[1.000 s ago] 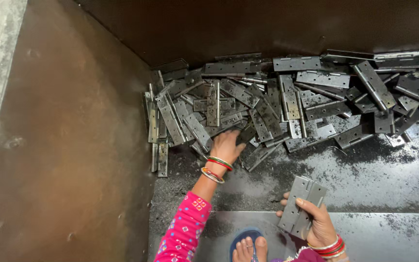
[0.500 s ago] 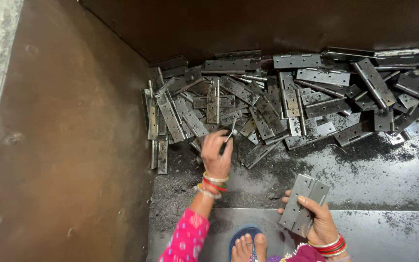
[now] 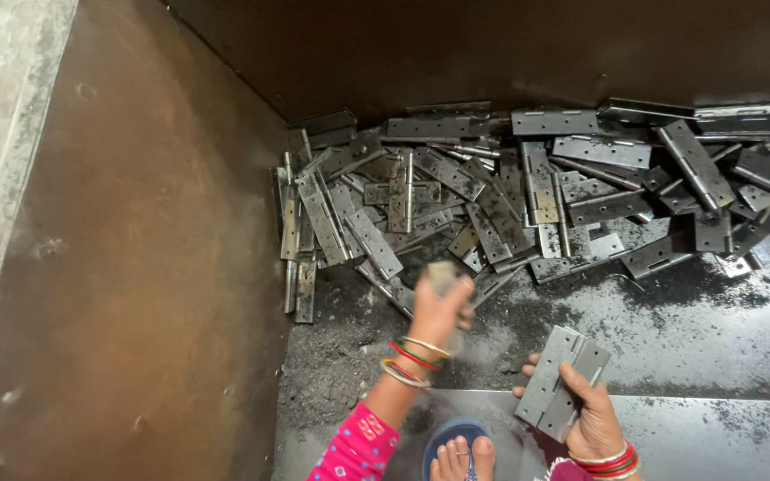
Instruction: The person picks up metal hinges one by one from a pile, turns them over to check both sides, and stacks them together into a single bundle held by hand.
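Hinges [image 3: 528, 191] fill the head view, a grey heap piled against the dark back wall [image 3: 492, 53] of a metal bin, spreading from near the brown left wall [image 3: 135, 267] to the right edge of the picture. The floor [image 3: 670, 330] in front of the heap is bare metal dusted with black grit.

The left hand [image 3: 441, 307] is just at the near edge of the heap, fingers curled shut round a single hinge [image 3: 441, 274], which is blurred; only its top end shows above the knuckles. Bangles [image 3: 412, 361] ring that wrist, above a pink patterned sleeve [image 3: 354, 445].

The right hand [image 3: 592, 414] is lower and nearer the body, well apart from the heap. Its fingers and thumb clamp a small stack [image 3: 561, 381] of hinges, held flat together and tilted. How many are in it cannot be told. A foot in a blue sandal [image 3: 459, 452] shows at the bottom edge, between the two arms.

As a judgement: only a handful of hinges are gathered in the stack, one more is in the left hand, and nearly all of the heap remains untouched.
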